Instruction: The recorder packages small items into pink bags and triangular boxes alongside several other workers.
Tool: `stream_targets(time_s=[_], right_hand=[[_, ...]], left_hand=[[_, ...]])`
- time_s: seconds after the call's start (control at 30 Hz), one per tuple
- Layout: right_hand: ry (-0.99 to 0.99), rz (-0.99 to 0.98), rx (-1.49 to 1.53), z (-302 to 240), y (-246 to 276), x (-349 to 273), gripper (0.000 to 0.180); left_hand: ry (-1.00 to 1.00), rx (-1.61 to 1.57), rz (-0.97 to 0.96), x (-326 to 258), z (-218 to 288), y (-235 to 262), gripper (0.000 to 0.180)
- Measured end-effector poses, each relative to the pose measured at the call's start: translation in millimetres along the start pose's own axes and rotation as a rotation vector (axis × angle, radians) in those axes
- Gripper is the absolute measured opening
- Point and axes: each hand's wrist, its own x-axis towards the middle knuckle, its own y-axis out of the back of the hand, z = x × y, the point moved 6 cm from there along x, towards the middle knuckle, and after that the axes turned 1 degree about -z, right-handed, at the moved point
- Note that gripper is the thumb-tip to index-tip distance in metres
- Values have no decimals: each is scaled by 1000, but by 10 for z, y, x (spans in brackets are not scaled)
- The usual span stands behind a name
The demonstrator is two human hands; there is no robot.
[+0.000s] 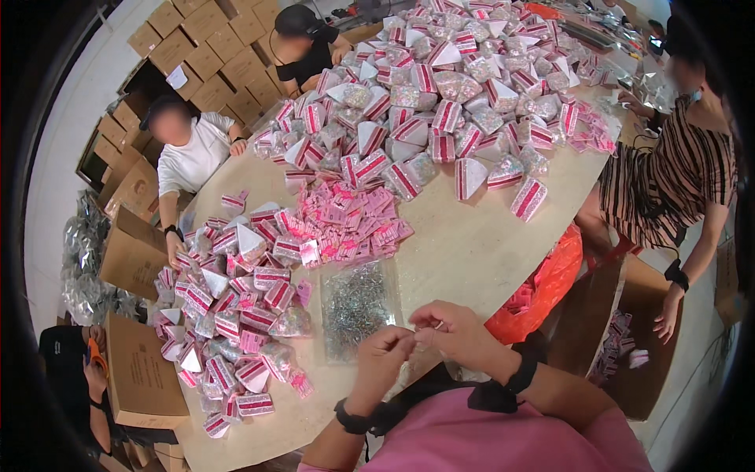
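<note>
My left hand (383, 360) and my right hand (456, 334) meet at the table's near edge, fingertips pinched together. Whatever they hold between them is too small to make out. Just left of them lies a shallow clear tray (392, 293) full of thin silvery metal pieces (354, 303), perhaps pins. Behind the tray is a heap of small pink printed cards (354, 224). To its left spreads a pile of wedge-shaped packs (271, 277) with white, glittery and dark pink bands, some with pink cards among them.
A larger heap of similar packs (472, 94) covers the far table. A red plastic bag (550, 287) hangs at the right edge, near an open cardboard box (645, 354) with packs inside. Several people work around the table. Cardboard boxes (145, 370) stand at left.
</note>
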Motion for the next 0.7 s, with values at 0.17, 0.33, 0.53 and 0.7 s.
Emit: stream_targets(time_s=[0.17, 0.33, 0.53, 0.7], right_hand=[[43, 72, -108, -12, 165, -144, 6], [-54, 340, 87, 197, 678, -286, 5], [-134, 571, 397, 496, 1372, -686, 5], [-205, 675, 399, 561, 1613, -982, 5]], left_hand=[[-78, 159, -81, 67, -41, -257, 8], [-94, 172, -148, 177, 45, -542, 11], [-292, 395, -319, 777, 320, -1359, 18], [-482, 554, -197, 1664, 98, -2001, 44]])
